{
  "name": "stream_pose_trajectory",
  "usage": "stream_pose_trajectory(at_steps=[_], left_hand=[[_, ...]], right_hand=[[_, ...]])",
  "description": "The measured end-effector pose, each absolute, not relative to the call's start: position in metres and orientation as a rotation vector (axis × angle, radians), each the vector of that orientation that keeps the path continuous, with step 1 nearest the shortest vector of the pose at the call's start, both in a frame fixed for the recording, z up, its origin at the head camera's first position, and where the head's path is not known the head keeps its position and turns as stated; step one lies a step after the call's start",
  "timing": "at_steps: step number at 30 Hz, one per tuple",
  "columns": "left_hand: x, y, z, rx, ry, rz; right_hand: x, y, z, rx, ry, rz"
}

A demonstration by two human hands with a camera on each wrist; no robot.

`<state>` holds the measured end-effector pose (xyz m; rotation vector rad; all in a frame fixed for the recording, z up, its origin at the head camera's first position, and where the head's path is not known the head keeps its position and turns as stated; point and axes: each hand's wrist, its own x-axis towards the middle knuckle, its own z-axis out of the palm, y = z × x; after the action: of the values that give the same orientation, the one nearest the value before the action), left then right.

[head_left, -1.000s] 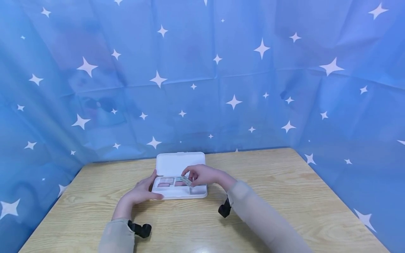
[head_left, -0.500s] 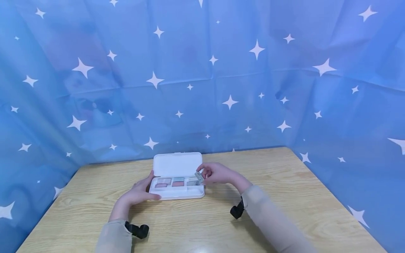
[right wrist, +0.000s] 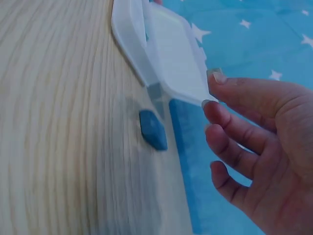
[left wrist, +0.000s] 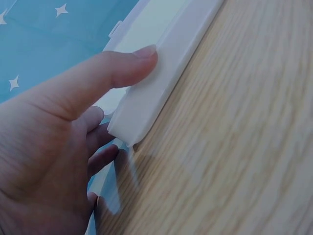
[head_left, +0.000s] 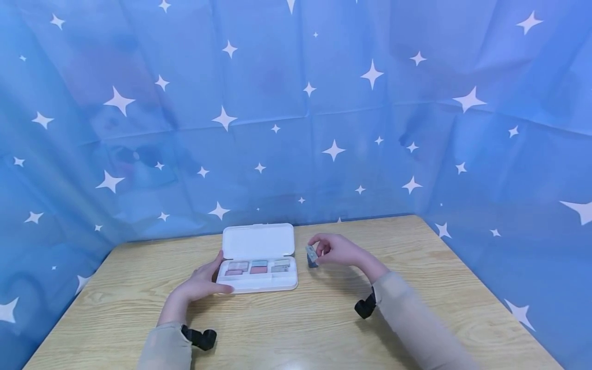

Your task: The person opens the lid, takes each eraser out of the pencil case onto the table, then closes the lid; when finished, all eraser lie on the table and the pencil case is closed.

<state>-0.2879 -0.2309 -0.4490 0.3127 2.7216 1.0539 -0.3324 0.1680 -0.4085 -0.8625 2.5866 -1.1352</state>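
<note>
A white plastic case (head_left: 256,283) lies on the table with its hinged lid raised at the back. Small pink, pale blue and grey-green rectangular blocks sit in its rear compartments. My left hand (head_left: 201,282) holds the case's left end, thumb over the front edge (left wrist: 139,66) and fingers at the side. Right of the case, my right hand (head_left: 339,251) pinches a small pale grey-green block (head_left: 311,252) above the table; in the right wrist view its fingertips mostly hide it. Below stands a small dark blue object (right wrist: 153,129), apart from the fingers in that view.
The light wooden table (head_left: 287,329) reaches back to a blue curtain (head_left: 277,103) with white stars. A black wrist camera (head_left: 201,338) is strapped to the left wrist, another (head_left: 366,307) to the right.
My right hand has carried the small block from above the case rightward, over the table beyond the case's right end. The dark blue object has come into view. The left hand stays on the case.
</note>
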Motion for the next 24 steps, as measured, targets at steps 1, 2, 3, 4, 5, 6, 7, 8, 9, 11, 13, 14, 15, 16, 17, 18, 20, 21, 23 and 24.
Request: stream_pose_trajectory(at_steps=[1,2,3,4,5,6,7,8,9,11,13,14,15,16,17,18,20,21,23,24], left_hand=[[-0.288,-0.231,-0.449,0.313,2.721,1.054],[-0.288,-0.230,-0.449,0.314,2.720,1.053],[-0.288,-0.230,-0.449,0.315,2.719,1.052],[-0.288,-0.230,-0.449,0.314,2.720,1.049],[-0.288,-0.230,-0.449,0.312,2.719,1.048],[-0.288,-0.230,-0.449,0.310,2.717,1.047],[-0.287,-0.231,-0.448,0.307,2.715,1.046],[-0.287,-0.231,-0.448,0.305,2.713,1.046],[-0.287,-0.231,-0.448,0.304,2.711,1.046],[-0.287,-0.231,-0.448,0.300,2.707,1.047],[-0.286,-0.231,-0.447,0.299,2.706,1.045],[-0.286,-0.231,-0.447,0.297,2.704,1.046],[-0.286,-0.231,-0.446,0.294,2.704,1.046],[-0.286,-0.230,-0.446,0.290,2.704,1.046],[-0.285,-0.230,-0.445,0.287,2.703,1.047],[-0.285,-0.230,-0.445,0.284,2.701,1.050],[-0.284,-0.229,-0.445,0.280,2.699,1.052],[-0.284,-0.229,-0.445,0.280,2.699,1.053],[-0.285,-0.229,-0.445,0.282,2.698,1.052],[-0.285,-0.229,-0.445,0.284,2.699,1.050]], right_hand=[[-0.332,0.171,-0.409,-0.853,2.591,-1.143],[-0.331,0.175,-0.410,-0.846,2.596,-1.147],[-0.331,0.178,-0.411,-0.836,2.598,-1.150],[-0.331,0.181,-0.412,-0.825,2.598,-1.157],[-0.331,0.184,-0.413,-0.815,2.600,-1.162],[-0.330,0.186,-0.414,-0.803,2.605,-1.162],[-0.330,0.189,-0.415,-0.790,2.613,-1.158],[-0.330,0.192,-0.416,-0.780,2.614,-1.161],[-0.330,0.194,-0.417,-0.769,2.618,-1.162],[-0.330,0.198,-0.419,-0.745,2.626,-1.163],[-0.330,0.201,-0.420,-0.722,2.636,-1.158],[-0.331,0.203,-0.421,-0.713,2.641,-1.155],[-0.331,0.204,-0.422,-0.706,2.647,-1.151],[-0.331,0.204,-0.423,-0.700,2.649,-1.151],[-0.331,0.205,-0.423,-0.697,2.652,-1.148],[-0.332,0.206,-0.424,-0.693,2.654,-1.148],[-0.332,0.206,-0.426,-0.686,2.657,-1.146],[-0.333,0.207,-0.427,-0.681,2.655,-1.144],[-0.334,0.207,-0.429,-0.674,2.652,-1.142],[-0.334,0.207,-0.430,-0.666,2.650,-1.140]])
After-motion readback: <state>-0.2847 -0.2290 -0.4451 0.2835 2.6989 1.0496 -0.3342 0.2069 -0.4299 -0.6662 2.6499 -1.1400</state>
